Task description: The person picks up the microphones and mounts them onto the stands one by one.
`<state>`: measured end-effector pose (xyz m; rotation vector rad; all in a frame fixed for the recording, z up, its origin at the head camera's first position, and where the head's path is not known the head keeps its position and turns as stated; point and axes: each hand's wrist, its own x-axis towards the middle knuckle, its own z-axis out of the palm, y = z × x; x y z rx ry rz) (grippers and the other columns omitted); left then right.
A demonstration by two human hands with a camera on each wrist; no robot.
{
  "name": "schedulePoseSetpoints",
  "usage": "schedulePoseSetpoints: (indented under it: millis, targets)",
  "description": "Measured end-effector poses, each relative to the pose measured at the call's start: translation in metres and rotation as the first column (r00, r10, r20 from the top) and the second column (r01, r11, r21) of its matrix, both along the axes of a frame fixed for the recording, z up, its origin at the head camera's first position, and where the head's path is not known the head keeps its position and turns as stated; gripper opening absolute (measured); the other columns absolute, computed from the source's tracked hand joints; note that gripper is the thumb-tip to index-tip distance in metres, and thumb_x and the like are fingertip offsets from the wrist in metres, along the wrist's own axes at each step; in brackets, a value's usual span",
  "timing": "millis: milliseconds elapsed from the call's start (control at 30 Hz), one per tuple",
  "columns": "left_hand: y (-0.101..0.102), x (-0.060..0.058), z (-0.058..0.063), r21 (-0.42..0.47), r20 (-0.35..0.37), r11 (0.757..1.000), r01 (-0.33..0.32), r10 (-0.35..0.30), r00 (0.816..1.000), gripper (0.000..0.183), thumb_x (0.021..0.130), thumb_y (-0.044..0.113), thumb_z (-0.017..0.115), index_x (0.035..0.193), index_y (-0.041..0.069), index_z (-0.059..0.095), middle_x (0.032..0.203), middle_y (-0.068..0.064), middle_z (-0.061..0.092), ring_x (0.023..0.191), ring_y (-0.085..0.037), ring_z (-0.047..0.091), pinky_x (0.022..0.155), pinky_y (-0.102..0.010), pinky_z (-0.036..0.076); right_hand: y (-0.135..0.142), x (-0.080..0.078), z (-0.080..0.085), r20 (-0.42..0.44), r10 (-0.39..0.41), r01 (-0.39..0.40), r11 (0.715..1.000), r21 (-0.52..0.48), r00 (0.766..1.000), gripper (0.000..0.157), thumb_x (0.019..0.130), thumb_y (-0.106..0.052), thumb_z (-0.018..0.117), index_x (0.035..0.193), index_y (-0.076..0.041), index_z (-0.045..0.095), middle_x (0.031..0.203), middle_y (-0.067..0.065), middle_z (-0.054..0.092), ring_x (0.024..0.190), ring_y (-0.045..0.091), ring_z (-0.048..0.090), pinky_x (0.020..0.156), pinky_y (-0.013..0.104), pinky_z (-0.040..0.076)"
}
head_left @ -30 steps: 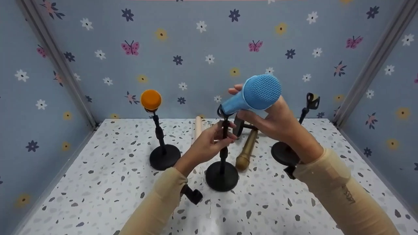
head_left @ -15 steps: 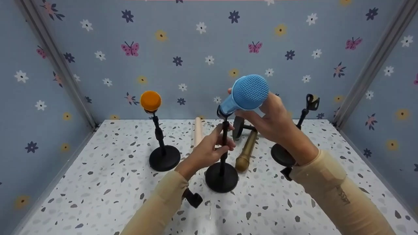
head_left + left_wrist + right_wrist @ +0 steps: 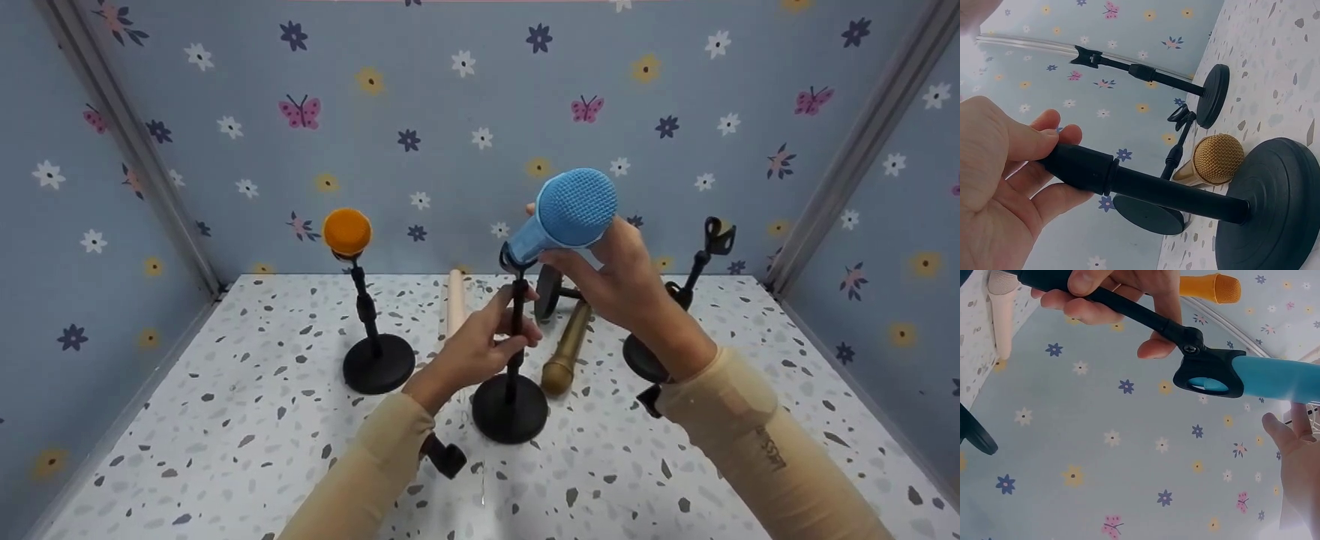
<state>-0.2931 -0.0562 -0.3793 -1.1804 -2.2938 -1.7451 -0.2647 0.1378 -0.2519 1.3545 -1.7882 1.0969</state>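
A blue microphone (image 3: 576, 208) tilts head-up over the middle black stand (image 3: 510, 409). Its lower handle sits in the stand's clip (image 3: 1210, 374), as the right wrist view shows. My right hand (image 3: 619, 274) grips the microphone's handle just below the mesh head, the fingers partly hidden behind it. Around the stand's upright pole, below the clip, my left hand (image 3: 484, 337) holds on with thumb and fingers; the left wrist view shows the fingertips at the pole's thick collar (image 3: 1081, 169). The stand's round base rests on the speckled table.
An orange microphone (image 3: 347, 231) sits on a stand at left. A gold microphone (image 3: 564, 352) lies right of the middle stand, near a toppled stand (image 3: 549, 294). A pale microphone (image 3: 455, 300) lies behind my left hand. Another stand (image 3: 720, 236) with a bare clip stands right.
The blue microphone and my right hand have shifted left, the handle sliding further into the clip. My left hand has slipped slightly lower on the pole.
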Motion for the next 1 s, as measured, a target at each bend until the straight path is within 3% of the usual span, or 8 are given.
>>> schedulePoseSetpoints:
  millis: [400,700,1000]
  targets:
    - [0.001,0.000,0.000,-0.009,0.014,1.000,-0.012,0.012,1.000,0.051,0.095,-0.012,0.058,0.139,0.009,0.043,0.100,-0.017,0.071,0.096,-0.021,0.070,0.088,-0.037,0.056,-0.001,-0.004,-0.008,0.031,0.010,-0.010,1.000,-0.023,0.999,0.047,0.095,0.006,0.066,0.136,0.010,0.045,0.134,0.022,0.062,0.126,0.034,0.058,0.104,0.047,0.048]
    - [-0.002,0.002,-0.002,-0.010,0.015,0.999,-0.030,0.030,0.999,0.049,0.097,-0.010,0.058,0.139,0.012,0.044,0.099,-0.013,0.072,0.097,-0.021,0.070,0.090,-0.042,0.055,-0.010,-0.004,-0.018,0.073,0.047,-0.041,0.997,-0.072,0.996,0.047,0.092,0.011,0.066,0.133,0.013,0.044,0.129,0.026,0.060,0.120,0.034,0.062,0.099,0.045,0.052]
    - [0.000,0.000,-0.004,-0.005,-0.011,1.000,-0.023,0.023,1.000,0.050,0.096,-0.012,0.058,0.139,0.009,0.043,0.098,-0.011,0.071,0.095,-0.018,0.069,0.089,-0.038,0.056,-0.013,-0.006,-0.026,0.103,-0.007,0.017,0.996,-0.093,0.995,0.047,0.094,0.006,0.067,0.134,0.012,0.043,0.128,0.026,0.058,0.120,0.036,0.061,0.097,0.045,0.053]
